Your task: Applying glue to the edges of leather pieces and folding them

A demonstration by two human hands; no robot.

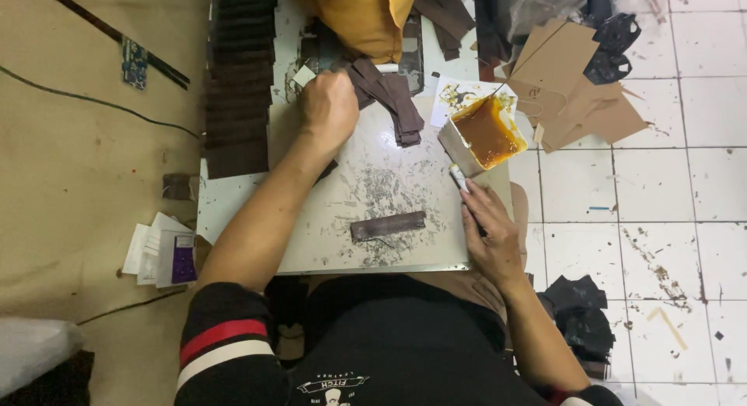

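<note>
A dark brown rectangular leather strip (pixel 387 225) lies flat at the centre of a scuffed pale work board (pixel 311 250), untouched, between the worker's two hands and well apart from both. The left hand (pixel 329 106), at upper centre of the frame, is closed in a fist on one strip from a loose pile of dark brown leather strips (pixel 393 102). The right hand (pixel 490 235), at centre right, is curled around a thin brush handle (pixel 461 179) whose tip points toward an open white square tub of amber glue (pixel 484 133). The tub sits at the board's edge; a careless nudge could likely spill glue over the strips.
</note>
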